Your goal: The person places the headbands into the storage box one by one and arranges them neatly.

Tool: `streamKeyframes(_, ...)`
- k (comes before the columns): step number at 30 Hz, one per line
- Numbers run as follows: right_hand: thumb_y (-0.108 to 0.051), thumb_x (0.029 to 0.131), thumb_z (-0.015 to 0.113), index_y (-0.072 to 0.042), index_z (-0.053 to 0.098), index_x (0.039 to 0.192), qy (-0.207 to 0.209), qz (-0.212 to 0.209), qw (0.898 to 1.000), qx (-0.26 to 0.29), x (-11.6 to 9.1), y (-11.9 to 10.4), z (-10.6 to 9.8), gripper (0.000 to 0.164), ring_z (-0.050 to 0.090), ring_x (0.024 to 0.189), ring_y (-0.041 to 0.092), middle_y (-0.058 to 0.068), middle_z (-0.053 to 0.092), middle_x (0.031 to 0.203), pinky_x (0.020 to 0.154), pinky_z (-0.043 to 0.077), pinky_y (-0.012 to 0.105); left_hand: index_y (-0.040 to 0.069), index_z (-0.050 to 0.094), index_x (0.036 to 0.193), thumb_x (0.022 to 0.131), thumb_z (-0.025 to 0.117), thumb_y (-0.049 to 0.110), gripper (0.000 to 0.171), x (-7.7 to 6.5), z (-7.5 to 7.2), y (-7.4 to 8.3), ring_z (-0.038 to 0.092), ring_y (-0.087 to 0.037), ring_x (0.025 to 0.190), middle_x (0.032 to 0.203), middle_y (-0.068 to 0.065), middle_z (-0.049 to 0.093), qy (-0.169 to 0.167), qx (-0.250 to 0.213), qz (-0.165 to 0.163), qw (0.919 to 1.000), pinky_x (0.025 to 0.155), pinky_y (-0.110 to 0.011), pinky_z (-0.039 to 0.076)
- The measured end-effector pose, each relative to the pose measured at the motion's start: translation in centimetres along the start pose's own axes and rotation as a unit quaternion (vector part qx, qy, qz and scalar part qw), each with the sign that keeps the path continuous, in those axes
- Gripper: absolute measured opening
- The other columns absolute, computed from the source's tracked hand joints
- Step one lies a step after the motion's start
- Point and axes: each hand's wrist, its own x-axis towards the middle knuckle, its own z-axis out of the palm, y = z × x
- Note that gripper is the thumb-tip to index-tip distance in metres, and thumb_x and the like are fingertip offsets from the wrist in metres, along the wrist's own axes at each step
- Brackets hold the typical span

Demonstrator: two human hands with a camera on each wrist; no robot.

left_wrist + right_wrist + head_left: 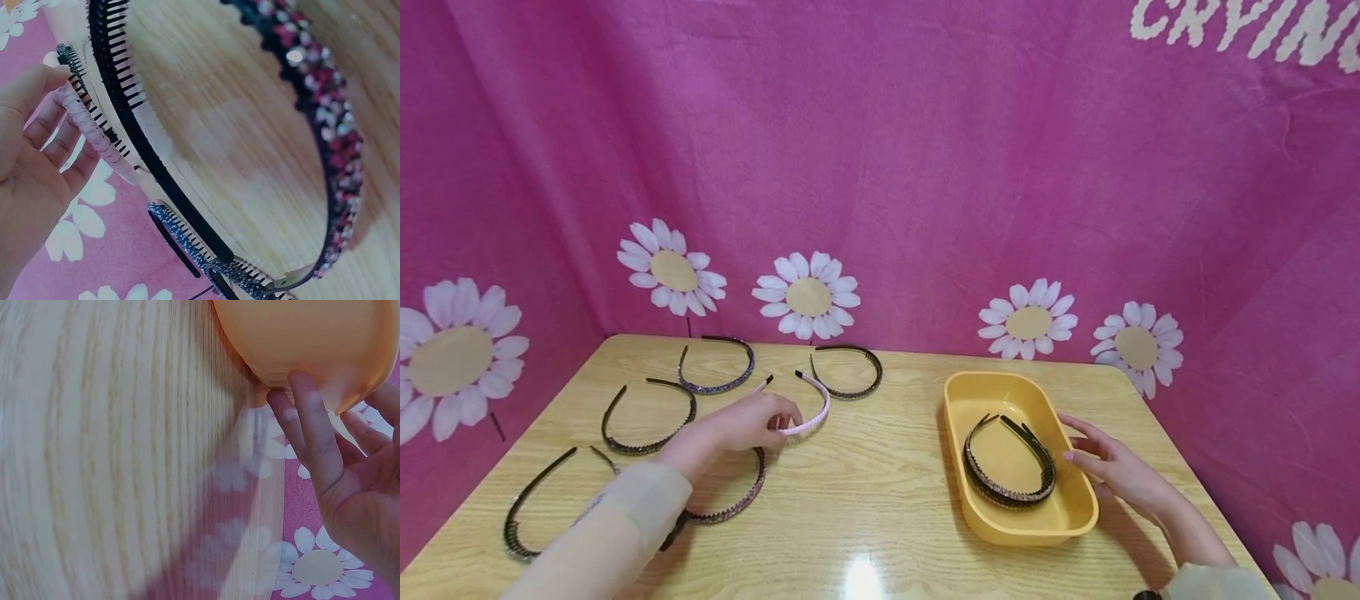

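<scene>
My left hand [741, 429] pinches a pale pink wrapped headband [820, 408] by its curved middle, the black tips pointing away. In the left wrist view, thumb and fingertips meet on its ribbed pink band [90, 128], which has comb teeth inside. A headband with pink and clear stones [741, 504] lies partly under the left forearm. On the right, my right hand [1123, 471] rests its extended fingers against the side of a yellow tray [966, 508]. Dark, stone-studded headbands [1011, 497] lie together inside that tray.
Around the left hand lie a blue glittery headband [718, 387], a dark one [872, 379] at the back, another dark one [640, 450], and a black toothed one [512, 529] at front left. A pink flowered cloth [910, 208] hangs behind the wooden table [865, 492].
</scene>
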Motion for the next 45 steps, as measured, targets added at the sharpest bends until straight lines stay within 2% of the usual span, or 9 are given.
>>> streamKeyframes(1, -0.021, 0.099, 0.048, -0.009, 0.007, 0.151, -0.002, -0.004, 1.0, -0.003, 0.0, 0.0, 0.0, 0.067, 0.061, 0.103, 0.02, 0.037, 0.023, 0.139, 0.078, 0.055, 0.047, 0.008, 0.066, 0.1, 0.081, 0.062, -0.001, 0.022, 0.0, -0.1, 0.1, 0.047, -0.006, 0.067, 0.076, 0.005, 0.055, 0.001, 0.003, 0.001, 1.0, 0.063, -0.025, 0.045)
streamKeyframes(4, -0.021, 0.099, 0.048, -0.009, 0.008, 0.151, -0.001, -0.004, 1.0, -0.005, 0.0, -0.1, 0.0, 0.067, 0.062, 0.102, 0.02, 0.037, 0.024, 0.138, 0.078, 0.055, 0.047, 0.01, 0.066, 0.099, 0.081, 0.063, 0.0, 0.021, -0.1, -0.3, 0.3, 0.047, -0.005, 0.067, 0.075, 0.006, 0.054, 0.006, 0.017, 0.0, 0.9998, 0.083, -0.039, 0.044)
streamKeyframes(7, -0.021, 0.099, 0.048, -0.009, 0.008, 0.151, 0.0, -0.002, 1.0, -0.009, 0.0, -0.1, 0.0, 0.067, 0.062, 0.102, 0.02, 0.037, 0.024, 0.139, 0.077, 0.055, 0.046, 0.011, 0.066, 0.098, 0.081, 0.063, 0.002, 0.019, -0.2, -0.5, 0.4, 0.047, -0.003, 0.066, 0.073, 0.008, 0.053, 0.009, 0.025, 0.003, 0.9996, 0.099, -0.056, 0.03)
streamKeyframes(9, -0.021, 0.098, 0.049, -0.009, 0.009, 0.151, 0.002, 0.0, 1.0, -0.01, 0.0, -0.1, 0.0, 0.067, 0.062, 0.101, 0.019, 0.037, 0.024, 0.14, 0.077, 0.055, 0.046, 0.011, 0.066, 0.098, 0.082, 0.063, 0.002, 0.018, -0.3, -0.6, 0.6, 0.047, -0.003, 0.066, 0.072, 0.009, 0.053, 0.009, 0.025, 0.002, 0.9996, 0.103, -0.061, 0.024)
streamKeyframes(13, -0.021, 0.098, 0.049, -0.009, 0.009, 0.151, 0.003, -0.001, 1.0, -0.013, 0.1, 0.0, 0.0, 0.067, 0.061, 0.102, 0.019, 0.037, 0.024, 0.14, 0.077, 0.055, 0.045, 0.009, 0.066, 0.1, 0.084, 0.064, 0.004, 0.017, -0.5, -0.8, 0.9, 0.048, -0.005, 0.067, 0.074, 0.006, 0.056, 0.011, 0.018, 0.007, 0.9998, 0.088, -0.042, 0.045)
streamKeyframes(16, -0.021, 0.098, 0.049, -0.009, 0.008, 0.151, 0.004, -0.001, 1.0, -0.014, 0.1, 0.0, 0.0, 0.067, 0.062, 0.102, 0.019, 0.037, 0.024, 0.14, 0.076, 0.055, 0.046, 0.007, 0.066, 0.101, 0.084, 0.065, 0.003, 0.017, -0.6, -1.1, 1.1, 0.049, -0.007, 0.07, 0.078, 0.002, 0.058, 0.015, 0.012, 0.017, 0.9997, 0.064, -0.026, 0.047)
streamKeyframes(27, -0.021, 0.099, 0.048, -0.008, 0.007, 0.15, -0.002, -0.004, 1.0, -0.011, 0.0, 0.0, 0.0, 0.067, 0.061, 0.102, 0.018, 0.039, 0.021, 0.141, 0.076, 0.055, 0.048, 0.008, 0.066, 0.102, 0.082, 0.059, -0.003, 0.024, -1.0, -2.1, 2.1, 0.051, -0.009, 0.077, 0.088, -0.001, 0.061, 0.013, -0.008, -0.008, 0.9999, 0.067, -0.024, 0.046)
streamKeyframes(37, -0.02, 0.099, 0.047, -0.008, 0.007, 0.15, -0.005, -0.006, 1.0, -0.006, 0.1, 0.1, 0.0, 0.067, 0.062, 0.103, 0.019, 0.038, 0.022, 0.14, 0.077, 0.054, 0.049, 0.007, 0.065, 0.1, 0.083, 0.059, -0.003, 0.021, -1.1, -2.2, 2.7, 0.05, -0.007, 0.073, 0.089, 0.0, 0.062, 0.047, 0.0, 0.023, 0.9986, 0.063, -0.022, 0.046)
streamKeyframes(45, -0.021, 0.099, 0.049, -0.008, 0.006, 0.151, -0.002, 0.002, 1.0, -0.007, 0.0, 0.0, 0.0, 0.068, 0.061, 0.104, 0.019, 0.039, 0.019, 0.142, 0.077, 0.055, 0.047, 0.008, 0.065, 0.102, 0.085, 0.061, -0.001, 0.019, -1.1, -2.5, 3.7, 0.052, -0.007, 0.075, 0.091, 0.0, 0.063, 0.056, 0.007, 0.03, 0.998, 0.064, -0.022, 0.048)
